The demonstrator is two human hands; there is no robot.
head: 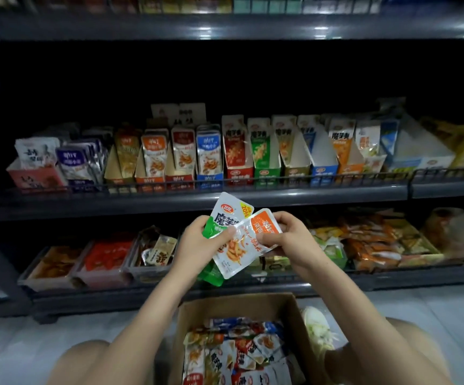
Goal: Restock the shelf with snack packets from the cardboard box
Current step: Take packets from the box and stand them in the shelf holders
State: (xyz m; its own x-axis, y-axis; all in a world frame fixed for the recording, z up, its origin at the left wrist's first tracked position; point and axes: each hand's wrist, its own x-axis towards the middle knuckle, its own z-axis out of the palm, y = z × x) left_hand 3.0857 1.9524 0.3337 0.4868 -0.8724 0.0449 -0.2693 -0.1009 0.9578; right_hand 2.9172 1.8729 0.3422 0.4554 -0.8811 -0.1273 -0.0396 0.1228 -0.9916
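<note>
Both hands hold snack packets in front of the middle shelf (280, 197). My left hand (200, 243) grips a green and white packet (226, 215), which sits behind an orange and white packet (242, 251). My right hand (286, 236) pinches the orange packet's upper right edge. The two packets overlap and tilt to the right. Below, on the floor between my knees, stands the open cardboard box (242, 307), filled with several mixed snack packets (239, 354).
The middle shelf carries a row of display cartons (239, 157) with upright packets behind a low wire rail. The lower shelf holds trays of loose snacks (103, 257). A top shelf (225, 23) runs overhead. A white shoe (319, 329) rests right of the box.
</note>
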